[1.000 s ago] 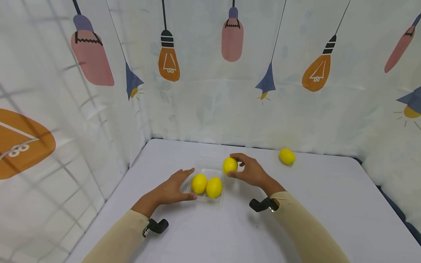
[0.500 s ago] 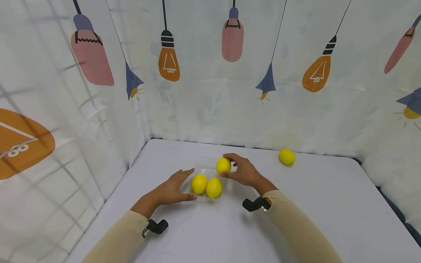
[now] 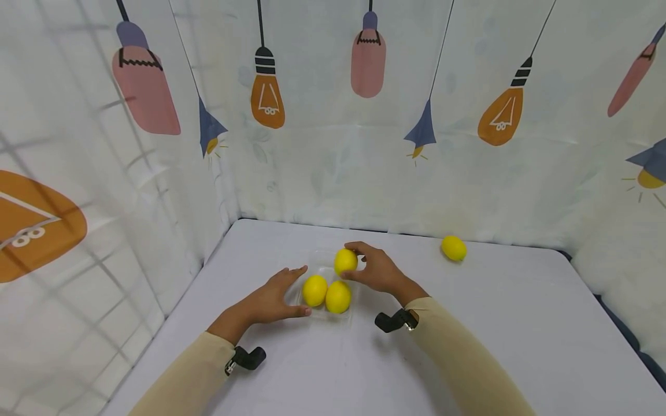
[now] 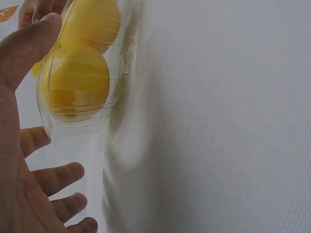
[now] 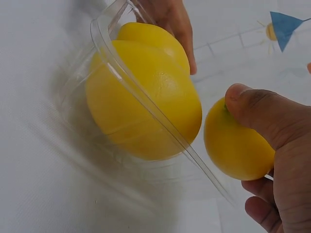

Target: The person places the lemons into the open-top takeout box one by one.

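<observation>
A clear plastic container [image 4: 82, 118] stands on the white table with two yellow lemons inside, a left lemon [image 3: 314, 290] and a right lemon [image 3: 338, 297]. My right hand [image 3: 378, 270] pinches a third lemon [image 3: 346, 262] between thumb and fingers, over the container's far right part. In the right wrist view this held lemon [image 5: 238, 141] is just beyond the container's rim [image 5: 160, 116]. My left hand [image 3: 270, 297] lies along the container's left side, fingers spread and thumb by the near edge. The left wrist view shows its thumb [image 4: 36, 41] at the rim.
Another lemon [image 3: 454, 248] lies by itself near the back right of the white table [image 3: 510, 323]. Behind and to the left hang white curtains [image 3: 333, 167] printed with lamps. Both wrists carry small black cameras.
My right hand has carried its lemon to the left, from the container's right edge to above its far part. The left hand and the two lemons inside have stayed put.
</observation>
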The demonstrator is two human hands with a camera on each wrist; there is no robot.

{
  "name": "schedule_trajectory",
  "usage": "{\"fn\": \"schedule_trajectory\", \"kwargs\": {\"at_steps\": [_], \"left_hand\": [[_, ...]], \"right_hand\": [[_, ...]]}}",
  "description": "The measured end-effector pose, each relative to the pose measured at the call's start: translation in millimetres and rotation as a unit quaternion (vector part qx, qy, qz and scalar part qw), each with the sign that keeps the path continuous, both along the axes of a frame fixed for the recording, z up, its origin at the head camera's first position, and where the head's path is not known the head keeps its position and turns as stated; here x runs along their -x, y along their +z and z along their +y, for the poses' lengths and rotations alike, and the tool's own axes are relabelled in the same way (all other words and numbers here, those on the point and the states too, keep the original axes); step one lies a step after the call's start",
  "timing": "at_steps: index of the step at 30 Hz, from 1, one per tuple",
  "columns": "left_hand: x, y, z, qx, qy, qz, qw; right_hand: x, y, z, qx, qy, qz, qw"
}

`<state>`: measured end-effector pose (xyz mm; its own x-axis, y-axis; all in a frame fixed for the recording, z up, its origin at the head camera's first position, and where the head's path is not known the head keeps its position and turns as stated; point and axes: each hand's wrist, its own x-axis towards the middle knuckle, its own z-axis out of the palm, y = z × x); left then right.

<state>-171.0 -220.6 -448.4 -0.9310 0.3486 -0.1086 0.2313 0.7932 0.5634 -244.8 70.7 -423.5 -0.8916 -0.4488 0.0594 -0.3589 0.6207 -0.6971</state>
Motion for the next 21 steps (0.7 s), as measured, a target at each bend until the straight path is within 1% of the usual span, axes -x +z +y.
{"fn": "schedule_trajectory", "kwargs": {"at_steps": [8, 12, 17, 21], "left_hand": [[0.2, 0.0, -1, 0.001, -0.002, 0.001, 1.0], [0.1, -1.0, -1, 0.0, -0.002, 0.0, 1.0], [-0.3, -1.2, -1, -0.005, -0.003, 0.002, 1.0], [-0.1, -1.5, -2, -0.01, -0.006, 0.003, 0.9999]], "right_hand": [[-0.2, 2.0, -10, -0.006, 0.009, -0.002, 1.0], [0.4, 1.1, -15, -0.011, 0.011, -0.004, 1.0], [1.2, 0.3, -20, -0.016, 0.012, -0.018, 1.0], [1.6, -1.0, -21, -0.021, 0.017, -0.015, 1.0]]}}
